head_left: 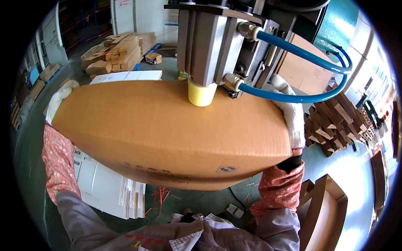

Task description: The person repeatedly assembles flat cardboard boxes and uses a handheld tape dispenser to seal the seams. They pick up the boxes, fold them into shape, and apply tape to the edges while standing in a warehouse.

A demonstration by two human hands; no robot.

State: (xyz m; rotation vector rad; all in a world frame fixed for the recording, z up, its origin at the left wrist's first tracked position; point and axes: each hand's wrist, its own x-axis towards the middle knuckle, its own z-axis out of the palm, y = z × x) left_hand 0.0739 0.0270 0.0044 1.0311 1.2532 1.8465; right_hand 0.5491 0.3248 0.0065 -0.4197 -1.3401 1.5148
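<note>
A large brown cardboard box (171, 125) spans the view in front of me, its broad side facing up. White-gloved, my left hand (58, 99) grips its left end, fingers curled over the far corner. At the right end my right hand (292, 112), also gloved, presses along the edge, with its fingers partly behind a blue hose. Over the box's far edge stands a grey metal pneumatic machine head (199, 46). Its pale yellow cylindrical tip (202, 94) is at the cardboard; whether it touches cannot be told.
Blue air hoses (310, 98) loop out right of the machine. White flat cartons (102, 186) are stacked below left; an open carton (324, 213) stands low right. A pedal (234, 210) and red strapping (159, 203) lie on the floor. Cardboard piles (123, 52) stand behind.
</note>
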